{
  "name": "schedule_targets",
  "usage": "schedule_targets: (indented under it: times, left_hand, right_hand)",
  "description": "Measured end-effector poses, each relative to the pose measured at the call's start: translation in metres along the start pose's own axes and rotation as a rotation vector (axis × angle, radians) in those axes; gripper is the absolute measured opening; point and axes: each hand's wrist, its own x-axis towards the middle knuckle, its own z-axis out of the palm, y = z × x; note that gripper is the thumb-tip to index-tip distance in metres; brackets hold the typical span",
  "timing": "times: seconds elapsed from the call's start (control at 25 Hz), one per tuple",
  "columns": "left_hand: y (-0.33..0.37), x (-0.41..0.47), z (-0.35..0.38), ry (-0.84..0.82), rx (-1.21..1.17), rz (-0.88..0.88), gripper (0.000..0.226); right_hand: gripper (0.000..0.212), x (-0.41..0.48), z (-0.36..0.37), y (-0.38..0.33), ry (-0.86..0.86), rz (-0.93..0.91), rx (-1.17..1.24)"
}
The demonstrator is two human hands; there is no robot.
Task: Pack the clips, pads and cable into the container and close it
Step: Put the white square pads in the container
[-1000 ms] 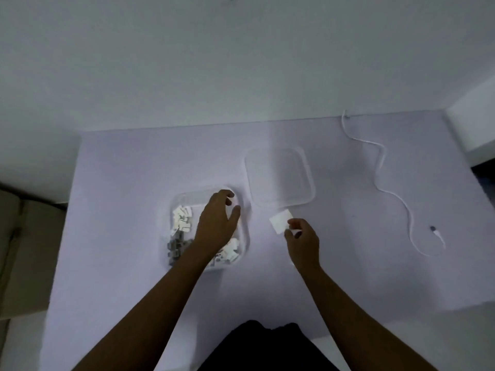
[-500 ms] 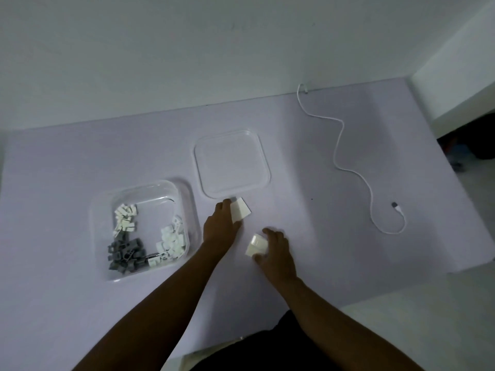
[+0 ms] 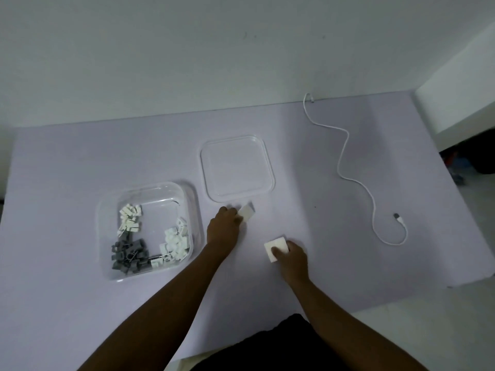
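A clear square container (image 3: 107,210) stands open at the left of the table, holding several white and grey clips (image 3: 150,242). Its clear lid (image 3: 237,167) lies flat behind and to the right. My left hand (image 3: 223,228) pinches a white pad (image 3: 247,212) just in front of the lid. My right hand (image 3: 292,257) holds another white pad (image 3: 276,249) low over the table, nearer to me. A white cable (image 3: 356,180) snakes across the right side, its plug (image 3: 399,218) lying loose.
The lilac table (image 3: 67,156) meets a white wall (image 3: 187,62) at the back. Its right edge drops to a pale floor, with dark items in the far right corner (image 3: 476,162).
My left hand left the container and took hold of the pad near the lid. My right hand drew back toward me with the other pad. The view has shifted right.
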Motion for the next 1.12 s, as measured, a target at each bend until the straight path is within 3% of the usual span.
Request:
schedule_targets:
  times: [0.12, 0.2, 0.32, 0.44, 0.56, 0.64, 0.8, 0.92, 1.12]
  left_hand:
    - [0.005, -0.005, -0.027, 0.103, -0.178, 0.055, 0.027]
    - [-0.005, -0.009, -0.055, 0.197, -0.371, 0.045, 0.027]
    - [-0.049, -0.016, -0.100, 0.333, -0.532, -0.054, 0.018]
    - [-0.107, -0.018, -0.129, 0.357, -0.428, -0.187, 0.015]
    - [-0.156, -0.007, -0.139, 0.242, -0.328, -0.314, 0.016]
    - [-0.176, 0.000, -0.140, 0.200, -0.326, -0.348, 0.015]
    - [-0.191, 0.010, -0.139, 0.132, -0.367, -0.366, 0.013]
    - [-0.202, 0.016, -0.138, 0.067, -0.315, -0.357, 0.029]
    - [-0.202, 0.017, -0.139, 0.031, -0.264, -0.313, 0.029]
  right_hand:
    - [0.029, -0.004, -0.002, -0.032, 0.063, 0.054, 0.201]
    - [0.021, -0.011, 0.001, -0.070, 0.024, 0.043, 0.358]
    - [0.017, -0.029, 0.014, -0.140, -0.068, -0.122, 0.371]
    - [0.010, -0.042, 0.042, -0.198, -0.139, -0.353, 0.189]
    - [0.003, -0.048, 0.087, -0.235, -0.232, -0.578, -0.095]
    - [0.018, -0.053, 0.125, -0.246, -0.306, -0.674, -0.339]
    - [0.011, -0.044, 0.169, -0.247, -0.289, -0.652, -0.658]
    - [0.021, -0.035, 0.180, -0.254, -0.301, -0.673, -0.769]
    - [0.024, -0.029, 0.185, -0.259, -0.365, -0.667, -0.881]
